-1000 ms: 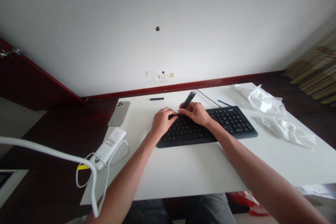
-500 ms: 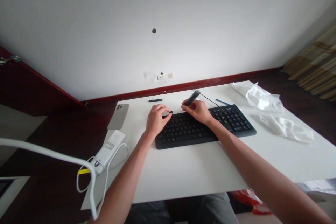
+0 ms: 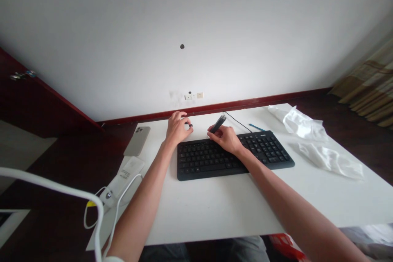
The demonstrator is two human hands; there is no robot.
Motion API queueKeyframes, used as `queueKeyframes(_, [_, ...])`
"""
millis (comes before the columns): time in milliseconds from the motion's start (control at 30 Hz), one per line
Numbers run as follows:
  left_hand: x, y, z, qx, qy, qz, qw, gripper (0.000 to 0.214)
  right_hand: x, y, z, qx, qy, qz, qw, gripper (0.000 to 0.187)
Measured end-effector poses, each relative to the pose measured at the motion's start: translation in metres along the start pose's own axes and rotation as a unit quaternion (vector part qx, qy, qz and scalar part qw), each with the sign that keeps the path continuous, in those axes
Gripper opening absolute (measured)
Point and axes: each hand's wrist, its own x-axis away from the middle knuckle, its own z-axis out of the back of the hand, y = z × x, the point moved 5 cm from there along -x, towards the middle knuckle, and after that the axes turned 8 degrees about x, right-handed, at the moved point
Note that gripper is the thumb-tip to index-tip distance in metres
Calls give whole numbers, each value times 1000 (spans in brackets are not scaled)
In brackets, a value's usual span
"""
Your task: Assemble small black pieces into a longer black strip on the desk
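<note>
A black keyboard (image 3: 211,163) lies on the white table, angled slightly. My left hand (image 3: 178,129) hovers just past its upper left corner, thumb and index finger pinching a small black keycap (image 3: 190,125). In my right hand (image 3: 225,137) is a dark-handled keycap puller (image 3: 219,122), its handle slanting up and away with a greyish end on top. The puller's lower end is hard to see between my fingers, over the keyboard's back edge. My right wrist and forearm cover part of the keys.
Left on the table (image 3: 196,208) are a phone (image 3: 137,141) and a white device (image 3: 130,172) with a white cable. A white curved arm (image 3: 58,186) crosses the near left. At right lie a blue stick (image 3: 256,127) and crumpled white bags (image 3: 302,125). A black cord (image 3: 238,119) leaves the keyboard.
My left hand has lifted away from the keyboard, up and to the left, with the keycap; it now hides the row of black pieces. My right hand keeps the puller near the back edge. The view has shifted slightly.
</note>
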Motion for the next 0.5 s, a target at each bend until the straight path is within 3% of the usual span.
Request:
queueKeyframes(133, [-22,-11,-19,-13,-29,-5,999,8,0,0,0,-10,-5,0,1000,27])
queueKeyframes(267, [-29,-27,-34,-34,-44,1,998,7,-1,2,0,0,-5,-5,1000,26])
queueKeyframes(500, [-30,-36,-41,-33,-40,-1,999,6,-2,5,-3,-7,-8,-5,1000,26])
